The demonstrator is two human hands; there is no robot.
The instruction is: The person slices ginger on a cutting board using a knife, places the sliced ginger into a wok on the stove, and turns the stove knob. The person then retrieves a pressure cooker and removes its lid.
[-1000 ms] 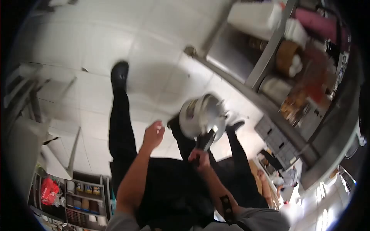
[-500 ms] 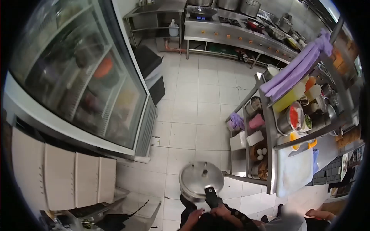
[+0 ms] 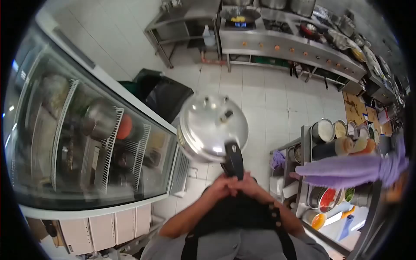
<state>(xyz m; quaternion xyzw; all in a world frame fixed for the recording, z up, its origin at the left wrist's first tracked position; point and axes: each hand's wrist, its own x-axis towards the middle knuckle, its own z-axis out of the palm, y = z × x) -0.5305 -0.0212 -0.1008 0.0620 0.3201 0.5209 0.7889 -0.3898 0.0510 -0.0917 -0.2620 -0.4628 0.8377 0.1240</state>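
Observation:
A large silver pressure cooker (image 3: pixel 201 125) with a domed lid and a black handle (image 3: pixel 234 160) hangs in front of my body, above the tiled floor. My left hand (image 3: pixel 223 187) is closed round the lower end of the handle from the left. From the right, my right hand (image 3: pixel 248 186) grips the same end, its fingers meeting those of the left. The underside of the grip is hidden by the hands and the pot. A valve knob stands on the lid.
A glass-door fridge (image 3: pixel 104 143) stands close on the left, with a black bin (image 3: pixel 167 97) beyond it. The stove (image 3: pixel 294 47) lines the back, a wok (image 3: pixel 239 16) over a lit burner. At right, a metal rack carries a purple cloth (image 3: pixel 342 170) and food containers.
The pressure cooker has come up higher in view and looks larger. My view has turned, with the fridge and stove shifting, and both arms show more fully.

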